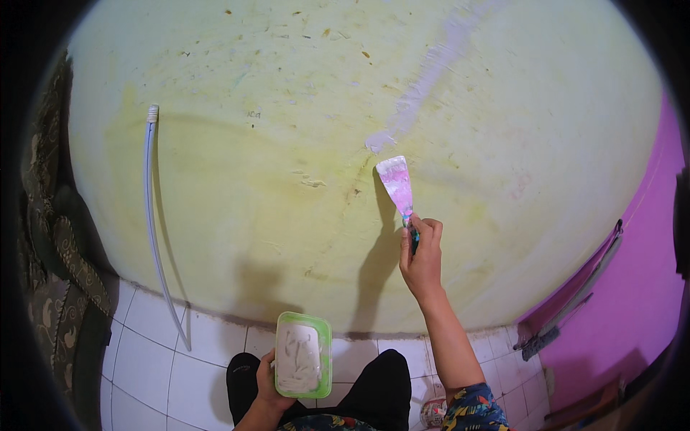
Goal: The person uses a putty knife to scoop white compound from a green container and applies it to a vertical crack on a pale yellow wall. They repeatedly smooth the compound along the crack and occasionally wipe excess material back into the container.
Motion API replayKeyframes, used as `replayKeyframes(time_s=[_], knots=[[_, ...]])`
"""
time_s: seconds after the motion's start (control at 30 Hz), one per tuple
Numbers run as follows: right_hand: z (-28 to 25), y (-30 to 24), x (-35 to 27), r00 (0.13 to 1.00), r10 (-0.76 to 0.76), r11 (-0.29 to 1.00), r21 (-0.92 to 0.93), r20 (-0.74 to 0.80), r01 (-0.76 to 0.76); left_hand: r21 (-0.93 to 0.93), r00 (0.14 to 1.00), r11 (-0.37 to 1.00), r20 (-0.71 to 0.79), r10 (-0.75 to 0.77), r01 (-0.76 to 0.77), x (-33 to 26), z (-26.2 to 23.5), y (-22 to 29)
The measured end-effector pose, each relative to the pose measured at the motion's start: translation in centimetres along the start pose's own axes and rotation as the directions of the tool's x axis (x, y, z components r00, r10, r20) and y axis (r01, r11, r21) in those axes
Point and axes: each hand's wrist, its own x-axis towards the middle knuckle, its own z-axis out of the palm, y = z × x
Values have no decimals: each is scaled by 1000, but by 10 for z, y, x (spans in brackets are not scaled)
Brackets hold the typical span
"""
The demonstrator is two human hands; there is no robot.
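My right hand point(424, 260) is closed around the handle of a putty knife point(397, 183), its blade pointing up and carrying white paste at the tip. The blade is in front of the yellowish wall point(287, 215), just below a pale patched strip point(424, 79) that runs up to the right. Whether the blade touches the wall, I cannot tell. Low down, my left hand point(267, 381) grips the left side of a green plastic container point(325, 359). White putty point(298, 355) lies inside it, its surface scraped and uneven.
A white cable conduit point(149, 187) stands at the left of the wall. A dark patterned sofa point(54, 287) borders the far left. Brooms point(568, 309) lean by the purple wall point(640, 287) at right. A can point(433, 412) stands on the white tiled floor point(144, 345) beside my right arm.
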Motion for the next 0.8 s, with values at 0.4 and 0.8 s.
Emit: replayKeyframes(time_s=[0.4, 0.8], knots=[[-4, -43, 48, 998, 16, 999, 35, -61, -14, 28, 1000, 999, -9, -14, 15, -2, 12, 1], [0, -78, 34, 995, 45, 995, 91, -90, -37, 40, 1000, 999, -23, -11, 12, -4, 12, -2]])
